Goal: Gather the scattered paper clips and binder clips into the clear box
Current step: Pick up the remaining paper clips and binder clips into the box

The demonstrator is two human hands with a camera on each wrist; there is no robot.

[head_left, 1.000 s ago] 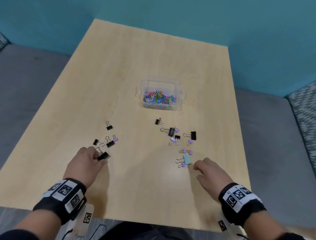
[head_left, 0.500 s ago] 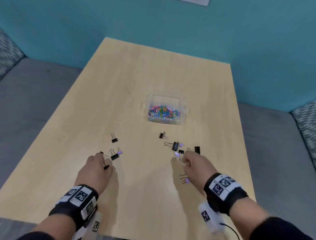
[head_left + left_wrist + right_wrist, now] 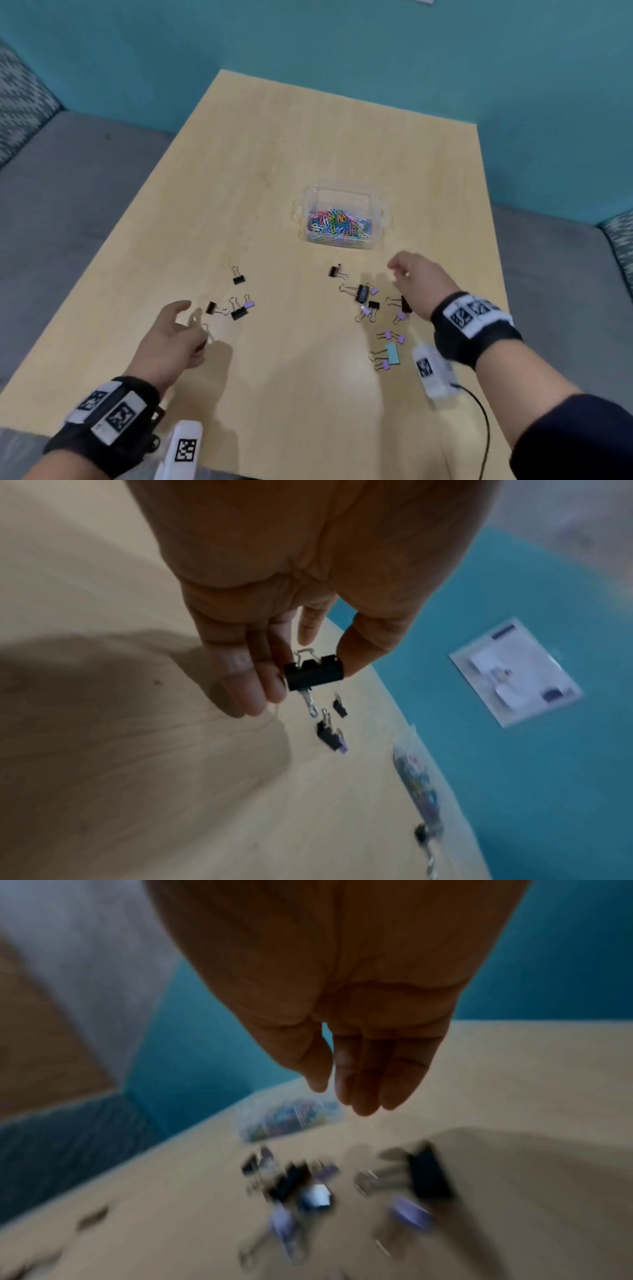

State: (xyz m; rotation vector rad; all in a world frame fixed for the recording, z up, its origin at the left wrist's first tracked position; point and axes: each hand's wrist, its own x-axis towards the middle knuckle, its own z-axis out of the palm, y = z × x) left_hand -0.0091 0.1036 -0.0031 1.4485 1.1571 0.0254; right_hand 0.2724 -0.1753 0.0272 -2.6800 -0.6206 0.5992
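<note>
The clear box (image 3: 375, 202) stands mid-table with several coloured paper clips inside. My left hand (image 3: 191, 325) hovers near the table's front left and pinches a black binder clip (image 3: 313, 672) between thumb and fingers. Three black clips and a purple one (image 3: 249, 304) lie just beyond it. My right hand (image 3: 399, 274) is raised just short of the box, thumb against fingertips (image 3: 363, 1096), with a small pale glint like a paper clip there. Under and behind this hand lie several binder clips: black (image 3: 362, 293), purple (image 3: 388, 335) and teal (image 3: 393, 354).
The wooden table (image 3: 308, 137) has bare surface behind and left of the box. Grey upholstered seating (image 3: 68, 192) borders it on both sides, below a teal wall. A black cable (image 3: 479, 411) trails from my right wrist over the front right corner.
My right hand left the front right of the table and travelled forward over the clips toward the box. My left hand lifted slightly with the black clip. The view tilted up.
</note>
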